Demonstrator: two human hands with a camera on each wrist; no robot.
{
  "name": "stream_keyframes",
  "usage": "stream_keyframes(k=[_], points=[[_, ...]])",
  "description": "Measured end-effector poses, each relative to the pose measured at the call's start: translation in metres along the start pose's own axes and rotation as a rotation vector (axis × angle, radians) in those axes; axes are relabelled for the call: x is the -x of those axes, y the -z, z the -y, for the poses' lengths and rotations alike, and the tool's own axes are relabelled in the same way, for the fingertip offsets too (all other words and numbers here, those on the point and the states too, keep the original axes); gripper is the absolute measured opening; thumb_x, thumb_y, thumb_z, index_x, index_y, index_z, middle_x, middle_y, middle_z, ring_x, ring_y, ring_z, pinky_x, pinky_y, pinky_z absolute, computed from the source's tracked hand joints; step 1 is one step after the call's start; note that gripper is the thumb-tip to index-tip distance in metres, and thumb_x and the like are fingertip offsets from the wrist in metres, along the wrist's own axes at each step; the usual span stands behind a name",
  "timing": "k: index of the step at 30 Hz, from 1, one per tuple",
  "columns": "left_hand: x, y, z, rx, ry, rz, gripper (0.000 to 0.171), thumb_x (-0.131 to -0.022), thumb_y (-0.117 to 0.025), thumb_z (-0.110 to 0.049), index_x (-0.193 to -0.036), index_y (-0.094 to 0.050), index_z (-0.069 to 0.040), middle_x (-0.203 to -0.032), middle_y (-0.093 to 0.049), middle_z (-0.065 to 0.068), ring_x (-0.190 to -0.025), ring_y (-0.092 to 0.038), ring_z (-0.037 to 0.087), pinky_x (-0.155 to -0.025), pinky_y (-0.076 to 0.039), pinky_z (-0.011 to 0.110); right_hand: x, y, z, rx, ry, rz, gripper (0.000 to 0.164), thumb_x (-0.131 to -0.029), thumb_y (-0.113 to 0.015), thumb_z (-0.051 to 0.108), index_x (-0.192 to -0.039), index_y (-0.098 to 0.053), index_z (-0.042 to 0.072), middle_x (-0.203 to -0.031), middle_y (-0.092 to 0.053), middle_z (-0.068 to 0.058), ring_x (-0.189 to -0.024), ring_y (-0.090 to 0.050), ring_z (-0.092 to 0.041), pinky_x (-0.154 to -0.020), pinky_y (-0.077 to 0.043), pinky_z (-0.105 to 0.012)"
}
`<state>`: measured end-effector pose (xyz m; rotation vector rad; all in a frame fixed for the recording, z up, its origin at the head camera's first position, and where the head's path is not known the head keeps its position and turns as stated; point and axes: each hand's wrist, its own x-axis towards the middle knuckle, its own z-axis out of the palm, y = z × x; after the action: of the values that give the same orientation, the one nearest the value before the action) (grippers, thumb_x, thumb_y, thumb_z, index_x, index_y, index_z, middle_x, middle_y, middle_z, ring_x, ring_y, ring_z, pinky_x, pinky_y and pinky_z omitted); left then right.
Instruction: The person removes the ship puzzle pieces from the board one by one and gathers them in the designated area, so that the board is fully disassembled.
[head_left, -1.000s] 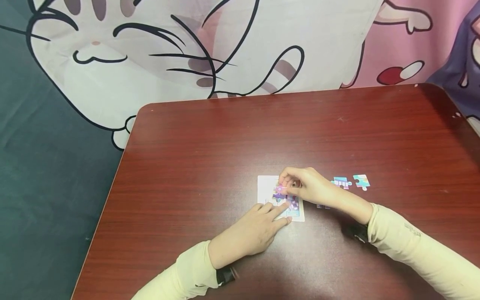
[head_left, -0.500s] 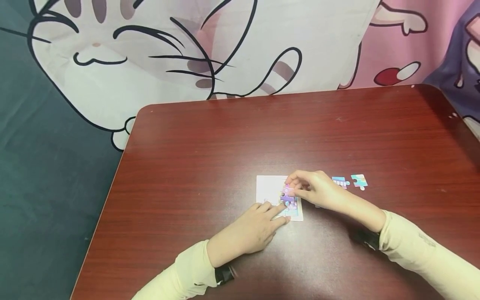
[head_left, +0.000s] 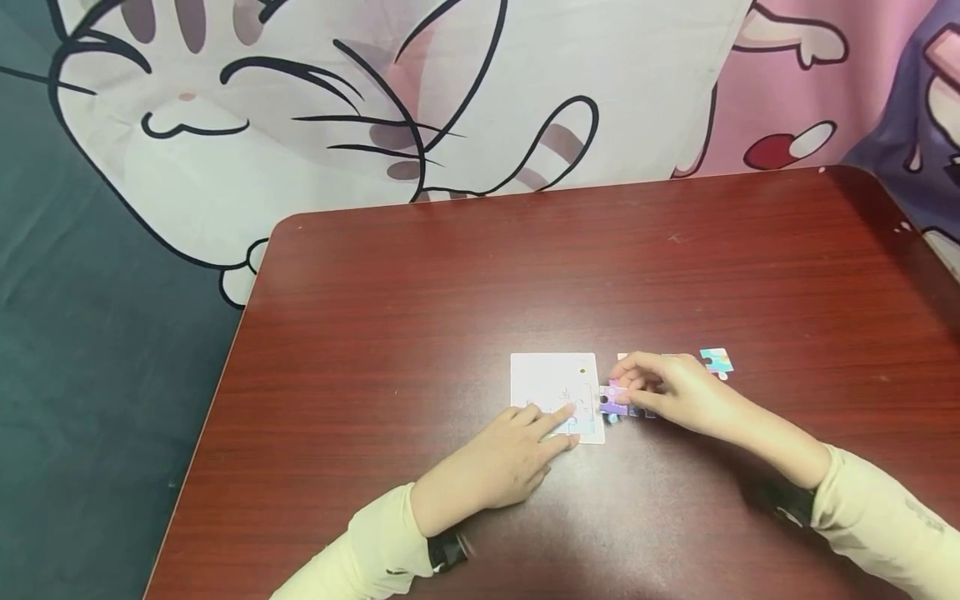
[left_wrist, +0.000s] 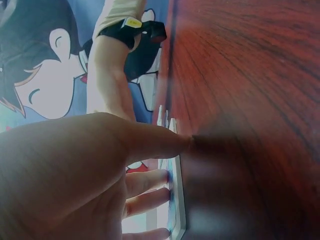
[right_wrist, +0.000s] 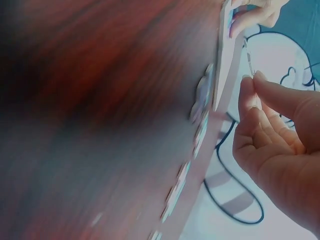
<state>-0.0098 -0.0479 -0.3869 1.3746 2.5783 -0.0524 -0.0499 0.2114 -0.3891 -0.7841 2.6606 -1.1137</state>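
A white puzzle board with faint printed outlines lies on the table. My left hand rests its fingertips on the board's near part; the left wrist view shows those fingers fairly straight against it. Just right of the board, my right hand pinches a purple jigsaw puzzle piece between thumb and fingertips. In the right wrist view this piece appears edge-on, raised off the table. Other puzzle pieces lie on the table below that hand, partly hidden by it in the head view.
A teal puzzle piece lies to the right, beyond the right hand. The reddish-brown table reaches back to a cartoon-printed curtain. Both wrists carry dark straps.
The right hand has carried the purple puzzle piece rightward from over the board to beside its right edge. More of the board shows. The left hand has stayed in place.
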Motion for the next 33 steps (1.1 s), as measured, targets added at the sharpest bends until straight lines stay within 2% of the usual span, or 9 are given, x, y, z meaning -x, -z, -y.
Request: stream_keyframes(k=[2,5,12,20,33], points=[[0.0,-0.001,0.0,0.009,-0.001,-0.006,0.044,-0.094,-0.05,-0.03,-0.138,-0.045,-0.027,-0.152,-0.029,0.0,-0.114,-0.047,0.016,-0.095,-0.04,0.03,0.007,0.004,-0.003,0.03,-0.005,-0.015,0.024,-0.076,-0.074,0.002,-0.096,-0.064,0.013,-0.078,-0.066,0.01,-0.071,-0.059,0.001,-0.059,-0.049,-0.02],[0.001,-0.002,0.001,0.02,-0.007,-0.018,0.045,-0.093,-0.051,-0.029,-0.138,-0.045,-0.026,-0.152,-0.029,0.0,-0.114,-0.046,0.016,-0.096,-0.04,0.031,0.015,0.01,-0.007,0.016,-0.018,-0.021,0.024,-0.078,-0.073,0.004,-0.097,-0.063,0.014,-0.078,-0.067,0.007,-0.072,-0.059,0.001,-0.063,-0.049,-0.017],[0.001,-0.003,0.001,0.005,-0.018,-0.01,0.046,-0.094,-0.051,-0.031,-0.139,-0.043,-0.026,-0.152,-0.027,0.002,-0.122,-0.044,0.019,-0.103,-0.036,0.033,0.026,0.018,-0.015,0.035,0.038,-0.071,0.026,-0.075,-0.075,0.002,-0.096,-0.065,0.014,-0.077,-0.067,0.008,-0.072,-0.06,0.001,-0.065,-0.047,-0.011],[0.001,-0.004,0.001,-0.008,-0.026,-0.015,0.046,-0.094,-0.051,-0.032,-0.139,-0.043,-0.025,-0.152,-0.028,0.003,-0.123,-0.043,0.019,-0.104,-0.035,0.034,0.041,0.025,-0.027,0.095,-0.026,-0.074,0.03,-0.074,-0.075,0.001,-0.097,-0.065,0.017,-0.079,-0.065,0.014,-0.073,-0.06,0.003,-0.068,-0.046,-0.008],[0.0,-0.002,0.001,-0.008,-0.03,-0.013,0.047,-0.094,-0.051,-0.033,-0.139,-0.043,-0.024,-0.152,-0.028,0.003,-0.123,-0.044,0.018,-0.105,-0.034,0.035,0.054,0.033,-0.037,0.113,-0.013,-0.062,0.029,-0.075,-0.075,0.004,-0.095,-0.062,0.021,-0.077,-0.066,0.009,-0.073,-0.059,0.004,-0.064,-0.044,-0.009]])
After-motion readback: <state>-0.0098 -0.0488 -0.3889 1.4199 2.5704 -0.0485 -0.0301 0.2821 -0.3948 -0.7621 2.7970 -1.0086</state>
